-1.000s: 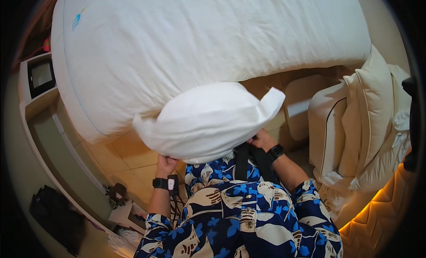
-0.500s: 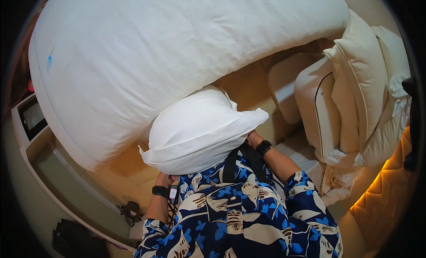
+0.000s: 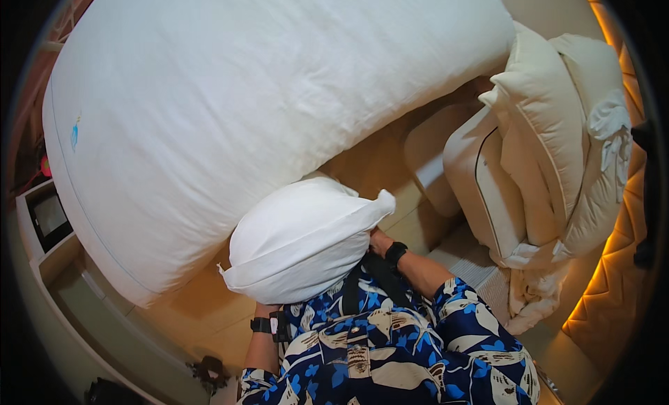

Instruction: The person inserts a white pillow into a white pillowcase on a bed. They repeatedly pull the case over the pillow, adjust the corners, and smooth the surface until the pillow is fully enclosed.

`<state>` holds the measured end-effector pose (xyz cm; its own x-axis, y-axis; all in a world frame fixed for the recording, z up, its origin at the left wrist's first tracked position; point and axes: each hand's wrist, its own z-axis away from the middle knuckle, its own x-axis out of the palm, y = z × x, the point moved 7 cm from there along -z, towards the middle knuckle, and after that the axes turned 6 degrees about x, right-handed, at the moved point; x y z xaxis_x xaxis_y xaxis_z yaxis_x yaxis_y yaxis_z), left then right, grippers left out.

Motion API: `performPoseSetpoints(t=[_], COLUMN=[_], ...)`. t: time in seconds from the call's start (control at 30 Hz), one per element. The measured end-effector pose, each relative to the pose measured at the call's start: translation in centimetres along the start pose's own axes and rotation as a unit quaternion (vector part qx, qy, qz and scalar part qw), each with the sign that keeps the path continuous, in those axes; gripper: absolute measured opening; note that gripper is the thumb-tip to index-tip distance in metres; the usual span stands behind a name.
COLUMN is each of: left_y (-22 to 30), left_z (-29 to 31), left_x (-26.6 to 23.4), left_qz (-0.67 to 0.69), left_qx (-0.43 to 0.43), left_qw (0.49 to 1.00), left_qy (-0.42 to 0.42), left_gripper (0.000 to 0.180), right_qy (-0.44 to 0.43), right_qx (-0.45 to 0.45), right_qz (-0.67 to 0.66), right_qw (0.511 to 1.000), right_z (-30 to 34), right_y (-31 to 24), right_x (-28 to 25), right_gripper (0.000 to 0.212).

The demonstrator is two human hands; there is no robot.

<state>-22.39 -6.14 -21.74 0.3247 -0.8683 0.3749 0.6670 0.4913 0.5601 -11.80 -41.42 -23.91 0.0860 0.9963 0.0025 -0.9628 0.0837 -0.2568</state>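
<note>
Beige floor tiles [image 3: 209, 293] are glimpsed. Left hand [image 3: 267, 310] and right hand [image 3: 380, 242] are partly hidden by the plump white fabric pillow [image 3: 300, 241] at seven o'clock; closure cannot be told. It has been drawn nearer the blue-patterned shirt [image 3: 390, 346], apparently steadied.

White pillow [image 3: 300, 245], landmark: underside hidden from where I stand. Left hand [image 3: 267, 310]: nearly all hidden under the pillow's near edge, fingers unseen. Right hand [image 3: 380, 243]: fingertips hidden behind the pillow's right end. Large white padded bedding [image 3: 279, 91], beyond the pillow: far side cut off at the top of the view. Blue mark [image 3: 74, 136], on that bedding, left of the pillow: too small to make out. Brown object [image 3: 209, 370], nearer than the pillow and left: kind unclear. Black item [image 3: 104, 392], nearer, farther left of the pillow: cut off below.
</note>
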Motion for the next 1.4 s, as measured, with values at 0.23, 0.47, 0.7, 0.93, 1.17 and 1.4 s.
performPoseSetpoints(t=[0.23,0.47,0.7,0.93,1.17,1.4], left_y=[4.7,21.0,34.5,47.1,52.4,46.2], left_z=[2.1,10.5,11.7,16.8,8.4,-7.6], left_x=[5.3,17.4,31.1,48.4,50.7,49.0], left_qz=[0.299,-0.198,-0.248,-0.422,-0.095,0.068], left_qx=[-0.116,0.184,0.404,0.627,0.525,0.098], left_qw=[0.900,0.960,0.872,0.640,0.773,0.941], left_qy=[0.296,0.066,-0.122,-0.135,-0.344,-0.316], left_gripper=[0.049,0.069,0.066,0.039,0.035,0.050], right_qy=[-0.197,-0.312,-0.317,-0.217,-0.254,-0.323], right_qx=[0.022,-0.056,-0.441,-0.677,-0.736,-0.575], right_qz=[-0.126,-0.291,-0.329,-0.376,-0.281,-0.325], right_qw=[0.972,0.903,0.772,0.594,0.560,0.678], right_z=[6.4,19.1,32.4,44.0,46.5,32.1], right_y=[-6.2,-13.2,-27.7,-32.1,-37.9,-49.7], right_x=[2.3,-0.5,-8.3,-16.8,-12.4,-8.5], right_gripper=[0.046,0.041,0.041,0.051,0.046,0.025])
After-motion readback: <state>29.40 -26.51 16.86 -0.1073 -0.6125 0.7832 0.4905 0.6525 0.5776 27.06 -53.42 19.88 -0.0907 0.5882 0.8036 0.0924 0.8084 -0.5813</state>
